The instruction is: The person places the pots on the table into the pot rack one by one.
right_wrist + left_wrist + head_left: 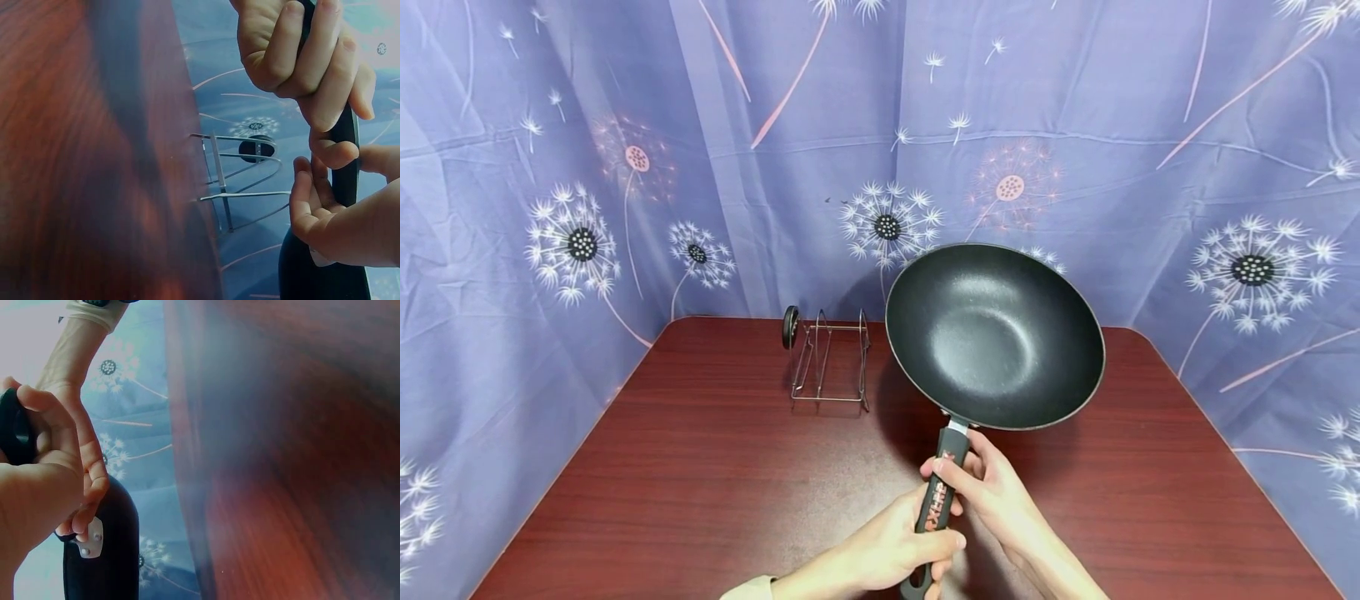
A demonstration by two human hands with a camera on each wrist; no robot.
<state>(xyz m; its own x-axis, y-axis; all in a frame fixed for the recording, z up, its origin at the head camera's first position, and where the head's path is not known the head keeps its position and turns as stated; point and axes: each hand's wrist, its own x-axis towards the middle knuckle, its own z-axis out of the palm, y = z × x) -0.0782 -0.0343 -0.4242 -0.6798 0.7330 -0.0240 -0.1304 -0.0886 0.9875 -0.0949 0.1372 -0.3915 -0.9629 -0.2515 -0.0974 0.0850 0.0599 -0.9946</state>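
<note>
A black non-stick wok is held above the dark red wooden table, its empty inside tilted toward me. Both hands grip its black handle, which has red lettering. My left hand wraps the near end of the handle. My right hand holds it closer to the bowl, thumb across the top. In the right wrist view the left hand curls round the handle and the right hand sits by the wok. The left wrist view shows the left hand, the right hand and the wok.
A small wire rack with a black knob stands on the table just left of the wok, also visible as the rack in the right wrist view. A blue dandelion-print curtain closes in the table behind and on both sides.
</note>
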